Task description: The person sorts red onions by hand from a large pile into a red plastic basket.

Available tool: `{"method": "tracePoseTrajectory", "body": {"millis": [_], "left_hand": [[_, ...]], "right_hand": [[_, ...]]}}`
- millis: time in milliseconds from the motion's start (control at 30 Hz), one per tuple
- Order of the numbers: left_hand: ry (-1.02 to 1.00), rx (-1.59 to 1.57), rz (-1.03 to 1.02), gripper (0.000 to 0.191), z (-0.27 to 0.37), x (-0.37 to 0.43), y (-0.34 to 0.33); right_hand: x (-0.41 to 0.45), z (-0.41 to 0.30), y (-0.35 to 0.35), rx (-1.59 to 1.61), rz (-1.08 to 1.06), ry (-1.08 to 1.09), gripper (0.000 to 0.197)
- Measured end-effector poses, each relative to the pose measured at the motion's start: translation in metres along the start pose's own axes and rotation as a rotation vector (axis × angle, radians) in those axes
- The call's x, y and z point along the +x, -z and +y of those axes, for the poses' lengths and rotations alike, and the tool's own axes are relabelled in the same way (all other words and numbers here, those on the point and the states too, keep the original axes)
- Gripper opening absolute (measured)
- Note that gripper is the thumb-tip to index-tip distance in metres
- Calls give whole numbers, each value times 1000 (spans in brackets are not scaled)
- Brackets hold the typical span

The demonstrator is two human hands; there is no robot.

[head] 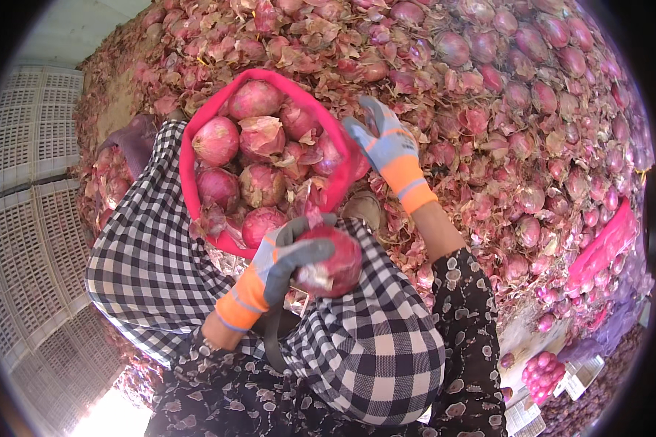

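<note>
A large red onion [336, 262] is held in my left hand [298, 254], which wears a grey, blue and orange work glove. It is above my lap at the near rim of a container with a bright pink cloth rim [188, 158]. Several red onions [216, 141] fill this container, which stands between my knees in black-and-white checked cloth [369, 338]. My right hand [382, 134], in a matching glove, is just right of the pink rim with thumb and fingers apart. No onion shows in its grip.
A wide heap of red onions [530, 199] and loose dry skins lies ahead and to the right. White plastic crates [27, 246] stand along the left. Pink netting [607, 246] lies on the heap at the right. A filled net bag of onions [544, 374] is at the lower right.
</note>
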State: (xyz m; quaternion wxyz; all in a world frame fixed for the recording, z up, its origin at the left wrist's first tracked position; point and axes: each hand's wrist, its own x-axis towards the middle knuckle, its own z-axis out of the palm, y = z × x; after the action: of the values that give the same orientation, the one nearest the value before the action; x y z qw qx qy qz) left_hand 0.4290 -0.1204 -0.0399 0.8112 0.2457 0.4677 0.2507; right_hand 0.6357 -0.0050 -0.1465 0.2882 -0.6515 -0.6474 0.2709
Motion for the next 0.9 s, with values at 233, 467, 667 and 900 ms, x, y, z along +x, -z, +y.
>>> {"method": "tracePoseTrajectory", "body": {"millis": [233, 467, 667, 900], "left_hand": [[-261, 244, 197, 42, 17, -3, 27], [-380, -84, 479, 79, 50, 76, -5], [-943, 619, 739, 74, 23, 172, 27], [-641, 519, 601, 57, 57, 194, 53]], "right_hand": [[54, -20, 12, 76, -246, -209, 40], [15, -82, 64, 555, -259, -241, 42], [-3, -56, 42, 591, -13, 69, 21], [-30, -47, 14, 727, 187, -48, 32]]}}
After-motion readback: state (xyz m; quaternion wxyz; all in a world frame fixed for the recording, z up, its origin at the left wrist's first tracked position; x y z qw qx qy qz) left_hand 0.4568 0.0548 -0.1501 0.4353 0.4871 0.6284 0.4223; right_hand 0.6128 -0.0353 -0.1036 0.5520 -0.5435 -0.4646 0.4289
